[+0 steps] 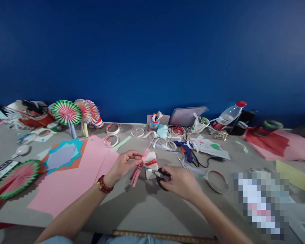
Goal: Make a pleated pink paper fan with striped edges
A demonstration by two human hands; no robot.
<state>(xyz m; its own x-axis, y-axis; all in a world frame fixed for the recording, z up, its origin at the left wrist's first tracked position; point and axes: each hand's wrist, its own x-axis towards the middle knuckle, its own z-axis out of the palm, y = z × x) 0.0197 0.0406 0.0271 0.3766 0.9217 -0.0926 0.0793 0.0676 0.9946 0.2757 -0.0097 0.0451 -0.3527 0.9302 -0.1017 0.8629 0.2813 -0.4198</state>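
Between the fingers of my left hand is a bundle of pink folded paper strips, its lower ends fanned toward me. My right hand grips black-handled scissors, whose blades point left and reach the pink paper near my left fingertips. Whether the blades are cutting into it I cannot tell. Beneath the scissors lies a white piece with red marks on the table. A second pair of scissors rests just beyond my right hand.
Large pink sheets cover the left of the table. Paper fans stand by the blue wall. Behind my hands are tape rolls, a pen cup and a blue glue gun. A plastic bottle leans at the right.
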